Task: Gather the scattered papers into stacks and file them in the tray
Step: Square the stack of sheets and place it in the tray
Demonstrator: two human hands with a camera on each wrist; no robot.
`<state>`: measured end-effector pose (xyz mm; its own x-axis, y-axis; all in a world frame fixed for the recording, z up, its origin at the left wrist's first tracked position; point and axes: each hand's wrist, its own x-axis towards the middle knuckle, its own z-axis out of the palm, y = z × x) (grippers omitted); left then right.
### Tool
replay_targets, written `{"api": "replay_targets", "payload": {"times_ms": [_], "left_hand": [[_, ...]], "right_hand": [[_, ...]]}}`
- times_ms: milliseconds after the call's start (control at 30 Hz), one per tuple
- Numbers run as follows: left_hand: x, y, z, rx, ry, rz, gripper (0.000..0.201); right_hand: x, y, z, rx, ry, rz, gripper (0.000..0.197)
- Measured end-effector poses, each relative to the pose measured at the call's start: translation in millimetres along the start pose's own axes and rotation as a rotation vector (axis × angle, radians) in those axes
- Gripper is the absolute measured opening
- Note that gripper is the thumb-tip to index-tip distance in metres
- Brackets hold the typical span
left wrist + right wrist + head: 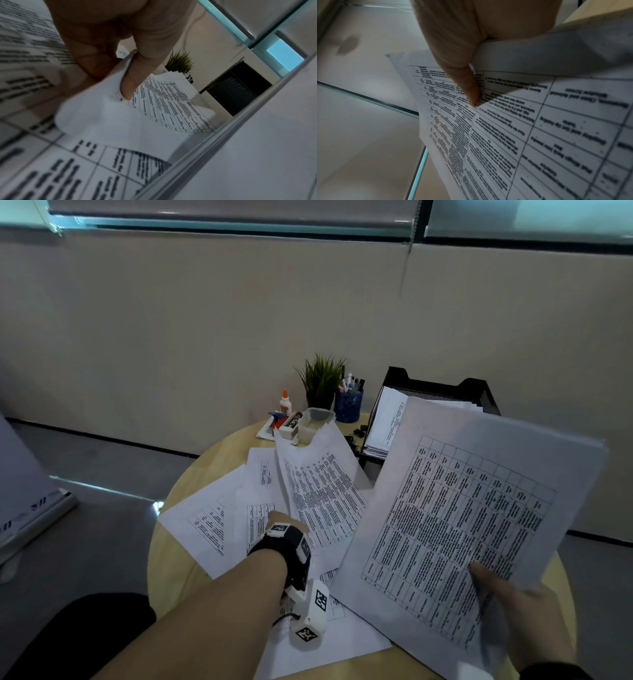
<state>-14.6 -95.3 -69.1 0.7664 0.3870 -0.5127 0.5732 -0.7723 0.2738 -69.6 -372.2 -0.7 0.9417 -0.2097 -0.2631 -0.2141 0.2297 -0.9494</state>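
Observation:
Printed sheets with tables lie scattered on a round wooden table (pixel 191 474). My left hand (pixel 279 520) pinches the near edge of one loose sheet (pixel 320 484) and lifts it so it curls up; in the left wrist view the thumb (pixel 135 75) presses on that sheet (pixel 164 102). My right hand (pixel 507 590) grips a stack of papers (pixel 469 529) by its lower corner and holds it tilted above the table's right side; the thumb (pixel 464 75) lies on the top page (pixel 539 128). A black mesh tray (pixel 479 395) at the back right holds papers.
At the table's far edge stand a small potted plant (pixel 320 380), a blue pen cup (pixel 349 404), a glue bottle (pixel 285 402), a clear plastic box (pixel 317 422) and some binder clips (pixel 356 434). More sheets (pixel 205 522) cover the left and near parts of the table.

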Motion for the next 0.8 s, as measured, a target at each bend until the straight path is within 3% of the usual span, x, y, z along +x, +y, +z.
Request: {"api": "replay_targets", "payload": {"times_ms": [67, 233, 333, 400, 467, 600, 667, 800], "left_hand": [[-0.4, -6.6, -3.1, -0.063, 0.036, -0.044, 0.025], [-5.1, -32.3, 3.5, -0.515, 0.046, -0.036, 0.037], [-14.3, -58.8, 13.4, -0.521, 0.096, -0.051, 0.033], [-26.0, -74.8, 17.7, -0.438, 0.044, -0.054, 0.013], [-32.8, -89.9, 17.9, -0.401, 0.012, -0.039, 0.025], [-42.6, -106.9, 19.5, -0.309, -0.037, -0.057, 0.030], [-46.2, -105.2, 20.2, -0.320, 0.022, -0.025, 0.030], [-42.9, -84.7, 19.2, -0.621, 0.212, 0.085, 0.010]], "right_hand": [[-0.1, -1.1, -2.3, -0.041, 0.002, -0.021, 0.031], [-10.2, -2.4, -1.5, -0.075, 0.001, -0.031, 0.028], [-17.3, -2.1, -2.0, -0.113, -0.001, -0.023, 0.026], [-20.2, 0.6, -3.1, -0.142, 0.003, -0.023, 0.029], [-26.8, 2.8, -3.2, -0.167, 0.004, -0.029, 0.029], [-36.4, 1.5, -7.9, -0.162, 0.000, -0.039, 0.021], [-38.4, 2.3, -10.3, -0.162, 0.015, -0.043, 0.022], [-37.7, 5.6, -12.5, -0.194, 0.034, -0.041, 0.026]]}}
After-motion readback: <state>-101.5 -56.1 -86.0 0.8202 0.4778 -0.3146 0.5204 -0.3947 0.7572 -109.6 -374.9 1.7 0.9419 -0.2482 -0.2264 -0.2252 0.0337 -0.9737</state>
